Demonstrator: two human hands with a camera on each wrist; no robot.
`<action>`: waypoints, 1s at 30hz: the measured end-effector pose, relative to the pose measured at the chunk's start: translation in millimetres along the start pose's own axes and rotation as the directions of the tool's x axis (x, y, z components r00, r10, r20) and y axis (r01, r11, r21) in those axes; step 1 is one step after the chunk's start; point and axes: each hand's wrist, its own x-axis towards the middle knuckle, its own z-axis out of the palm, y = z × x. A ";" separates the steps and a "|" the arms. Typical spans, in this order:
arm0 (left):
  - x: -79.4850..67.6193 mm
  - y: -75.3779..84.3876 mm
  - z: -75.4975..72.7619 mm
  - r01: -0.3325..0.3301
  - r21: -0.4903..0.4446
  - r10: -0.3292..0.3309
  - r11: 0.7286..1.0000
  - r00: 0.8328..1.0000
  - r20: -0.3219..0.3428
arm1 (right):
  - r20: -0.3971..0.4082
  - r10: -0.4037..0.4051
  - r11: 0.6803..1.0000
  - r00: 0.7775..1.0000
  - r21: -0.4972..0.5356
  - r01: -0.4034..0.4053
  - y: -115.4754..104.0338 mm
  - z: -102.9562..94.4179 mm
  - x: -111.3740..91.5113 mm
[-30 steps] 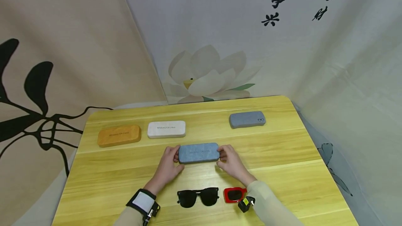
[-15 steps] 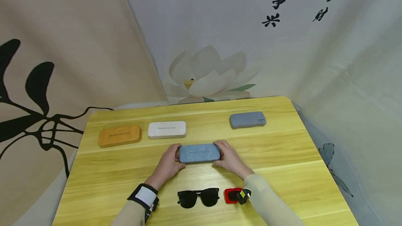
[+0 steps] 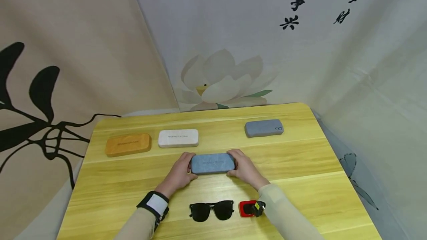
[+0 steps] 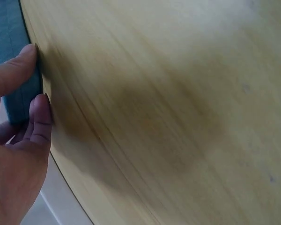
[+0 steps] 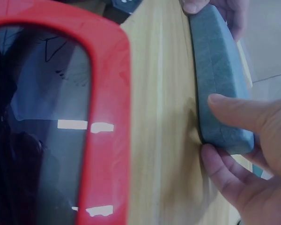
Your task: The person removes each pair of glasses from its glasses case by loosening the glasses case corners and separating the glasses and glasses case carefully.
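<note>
A closed blue glasses case (image 3: 212,163) lies flat in the middle of the table, lettering on its lid. My left hand (image 3: 179,171) grips its left end, fingers curled round the corner; in the left wrist view the thumb (image 4: 23,65) lies against the case's side. At the other end my right hand (image 3: 246,169) holds the case. The right wrist view shows that thumb (image 5: 234,110) on the case's side wall and fingertips low at its end. Nearer the front are black sunglasses (image 3: 211,210) and red-framed sunglasses (image 3: 246,209), the latter partly covered by the right wrist camera.
Along the back of the wooden table (image 3: 300,203) lie an orange glasses case (image 3: 128,145), a white glasses case (image 3: 178,138) and a grey glasses case (image 3: 264,128). Printed curtains (image 3: 233,29) hang behind the table.
My right hand has gone from touching the blue glasses case's right corner to gripping that end. The left hand has tightened slightly round the left end. The case stays in about the same place.
</note>
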 end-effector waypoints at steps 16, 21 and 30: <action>1.7 8.9 1.5 0.035 0.050 -0.037 0.998 0.998 0.045 | 0.007 0.012 0.998 1.000 -0.063 -0.012 -0.5 1.8 0.4; 4.0 8.2 1.1 0.030 0.056 -0.033 0.998 0.998 0.052 | 0.055 0.022 0.994 0.998 -0.107 -0.017 -1.4 -3.7 4.1; 7.4 6.7 -1.8 0.040 0.049 -0.043 0.998 0.997 0.065 | 0.149 0.022 0.991 0.989 -0.134 -0.001 -5.5 -16.2 11.2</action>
